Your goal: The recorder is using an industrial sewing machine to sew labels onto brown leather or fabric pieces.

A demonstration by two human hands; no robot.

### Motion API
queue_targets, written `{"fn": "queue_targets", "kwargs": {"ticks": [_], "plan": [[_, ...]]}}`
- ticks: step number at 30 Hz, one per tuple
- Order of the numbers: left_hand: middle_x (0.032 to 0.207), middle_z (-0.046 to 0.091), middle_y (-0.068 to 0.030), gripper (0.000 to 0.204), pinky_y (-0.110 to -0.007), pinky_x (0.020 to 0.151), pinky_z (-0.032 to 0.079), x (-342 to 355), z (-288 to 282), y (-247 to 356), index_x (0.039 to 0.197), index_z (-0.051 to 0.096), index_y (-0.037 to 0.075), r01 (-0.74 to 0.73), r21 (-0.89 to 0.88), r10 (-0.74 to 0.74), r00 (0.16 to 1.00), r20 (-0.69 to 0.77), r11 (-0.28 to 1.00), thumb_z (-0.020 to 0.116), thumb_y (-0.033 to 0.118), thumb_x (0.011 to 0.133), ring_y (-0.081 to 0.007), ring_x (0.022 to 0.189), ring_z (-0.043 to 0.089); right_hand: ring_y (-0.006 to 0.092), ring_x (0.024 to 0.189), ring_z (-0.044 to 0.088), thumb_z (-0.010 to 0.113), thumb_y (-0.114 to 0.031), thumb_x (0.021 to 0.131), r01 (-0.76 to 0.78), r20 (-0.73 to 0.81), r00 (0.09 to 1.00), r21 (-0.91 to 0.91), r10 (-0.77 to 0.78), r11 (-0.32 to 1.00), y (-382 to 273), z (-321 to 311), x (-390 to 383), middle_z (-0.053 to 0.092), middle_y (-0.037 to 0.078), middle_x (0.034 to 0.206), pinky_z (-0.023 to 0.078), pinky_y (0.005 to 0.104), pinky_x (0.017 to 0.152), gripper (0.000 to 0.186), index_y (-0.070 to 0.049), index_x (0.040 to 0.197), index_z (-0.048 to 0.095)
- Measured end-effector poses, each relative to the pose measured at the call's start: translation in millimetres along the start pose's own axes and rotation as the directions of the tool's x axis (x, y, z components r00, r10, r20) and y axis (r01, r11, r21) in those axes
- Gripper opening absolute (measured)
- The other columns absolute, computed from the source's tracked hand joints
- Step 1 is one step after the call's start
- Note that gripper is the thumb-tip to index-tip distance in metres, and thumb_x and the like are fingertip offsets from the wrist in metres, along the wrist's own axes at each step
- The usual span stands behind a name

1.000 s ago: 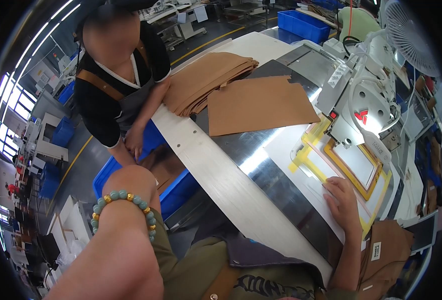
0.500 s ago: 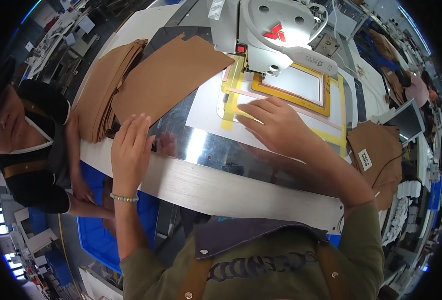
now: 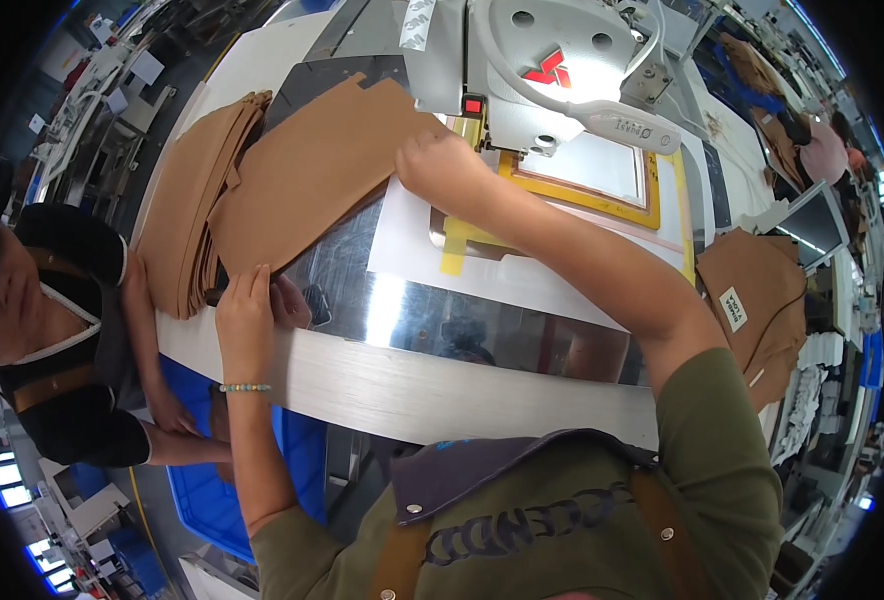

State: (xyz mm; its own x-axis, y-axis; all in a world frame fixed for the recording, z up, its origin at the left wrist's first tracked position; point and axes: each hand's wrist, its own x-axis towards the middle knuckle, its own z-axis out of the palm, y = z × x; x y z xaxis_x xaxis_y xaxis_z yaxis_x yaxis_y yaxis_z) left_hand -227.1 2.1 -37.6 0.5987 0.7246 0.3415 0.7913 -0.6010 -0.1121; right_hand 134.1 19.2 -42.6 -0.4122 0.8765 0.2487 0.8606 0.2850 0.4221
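Note:
A flat brown fabric panel [image 3: 312, 165] lies slanted on the shiny metal table plate, with a notch along its far edge. My left hand [image 3: 245, 335], with a beaded bracelet at the wrist, has its fingers closed at the panel's near corner. At the panel's right corner my right hand [image 3: 442, 168] is closed on the edge, its fingertips partly hidden. Just right of that hand, a yellow-bordered rectangular frame [image 3: 577, 195] rests under the white sewing machine head [image 3: 542, 75].
A thick stack of brown panels [image 3: 197, 200] stands left of the held one. More brown pieces with a white label [image 3: 757, 310] lie at the right. A co-worker's arm [image 3: 157, 350] reaches over a blue bin [image 3: 202, 500] at the left. A screen [image 3: 817, 230] stands far right.
My right hand has moved left from over the yellow-taped template to the panel's right corner and closed there. My left hand has come down onto the near corner.

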Motion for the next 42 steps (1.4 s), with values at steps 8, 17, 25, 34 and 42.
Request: {"fn": "queue_targets", "kwargs": {"ticks": [8, 17, 25, 34, 42], "plan": [[0.118, 0.075, -0.0112, 0.027, -0.040, 0.092, 0.059, 9.9, 6.3, -21.4, 0.115, 0.077, 0.000, -0.023, 0.031, 0.026, 0.994, -0.106, 0.999, 0.067, -0.001, 0.090, -0.0316, 0.108, 0.072, 0.0162, 0.082, 0.066, 0.075, -0.012, 0.078, 0.101, -0.285, 0.956, 0.089, -0.072, 0.991, 2.3, -33.3, -80.4, 0.061, 0.002, 0.084, 0.050, 0.0290, 0.062, 0.014, -0.009, 0.085, 0.063], [0.109, 0.071, -0.0117, 0.030, -0.040, 0.085, 0.059, 22.5, 14.5, -21.4, 0.118, 0.074, -0.001, 0.002, -0.027, -0.004, 0.997, -0.080, 1.000, 0.067, -0.003, 0.090, -0.0311, 0.101, 0.070, 0.0146, 0.084, 0.064, 0.074, -0.011, 0.078, 0.055, -0.234, 0.972, 0.114, -0.027, 0.992, 16.2, -37.4, -114.9, 0.060, 0.000, 0.084, 0.049, 0.0276, 0.066, 0.012, -0.010, 0.087, 0.065], [0.106, 0.069, -0.0123, 0.029, -0.041, 0.086, 0.058, 79.7, 24.1, 12.4, 0.117, 0.073, -0.001, -0.253, -0.090, 0.247, 0.966, -0.074, 0.963, 0.065, -0.001, 0.089, -0.0309, 0.100, 0.069, 0.0175, 0.084, 0.064, 0.071, -0.011, 0.079, -0.015, -0.237, 0.969, 0.201, 0.064, 0.979, 53.4, -46.2, -172.6, 0.061, 0.002, 0.085, 0.053, 0.0310, 0.070, 0.011, -0.009, 0.088, 0.065], [0.102, 0.067, -0.0098, 0.028, -0.037, 0.083, 0.057, 158.1, 45.2, 123.5, 0.111, 0.071, -0.001, -0.645, -0.193, 0.591, 0.759, -0.275, 0.739, 0.067, 0.003, 0.084, -0.0258, 0.095, 0.067, 0.0196, 0.087, 0.066, 0.071, -0.007, 0.076, -0.197, -0.034, 0.980, 0.024, 0.198, 0.980, 110.9, -73.8, -290.4, 0.061, 0.004, 0.088, 0.056, 0.0319, 0.068, 0.009, -0.009, 0.082, 0.064], [0.107, 0.067, -0.0104, 0.028, -0.038, 0.089, 0.056, 180.4, 47.2, 171.9, 0.114, 0.070, -0.002, -0.733, -0.185, 0.688, 0.679, -0.254, 0.655, 0.068, 0.004, 0.087, -0.0277, 0.105, 0.068, 0.0221, 0.104, 0.068, 0.072, -0.009, 0.084, -0.390, 0.075, 0.916, -0.058, 0.394, 0.919, 120.6, -44.7, -344.0, 0.071, 0.005, 0.111, 0.058, 0.0341, 0.081, 0.024, -0.002, 0.107, 0.074]]}}
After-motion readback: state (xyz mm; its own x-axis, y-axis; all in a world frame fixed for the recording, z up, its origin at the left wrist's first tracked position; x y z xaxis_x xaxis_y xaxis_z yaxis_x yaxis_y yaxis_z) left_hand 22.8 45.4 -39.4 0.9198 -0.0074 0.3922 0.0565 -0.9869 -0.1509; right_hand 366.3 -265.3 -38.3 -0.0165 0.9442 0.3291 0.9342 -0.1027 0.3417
